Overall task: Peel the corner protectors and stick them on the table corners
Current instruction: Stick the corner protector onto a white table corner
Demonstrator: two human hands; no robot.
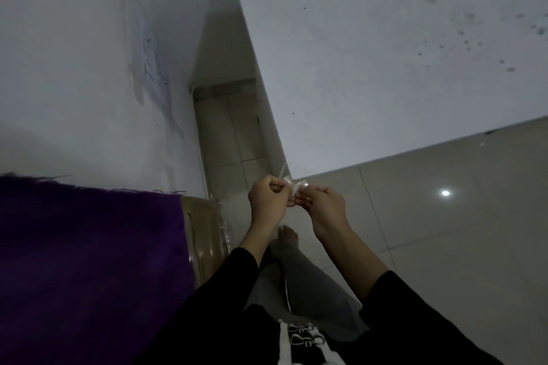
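While I stand on a pale tiled floor beside a white wall, one speckled white table fills the upper right. One clear corner protector sits between my two hands, just below the table's near corner. My left hand and right hand both pinch it with curled fingers.

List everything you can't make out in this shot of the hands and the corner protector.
- Protector: clear, tiny and dim in the head view, so I cannot tell whether the backing is on or off.
- Grip: the left hand and right hand pinch it, but curled fingers hide the contact.
- Table: the frame's right edge cuts off its right-hand corners.
- Box: the purple cloth covers much of it.
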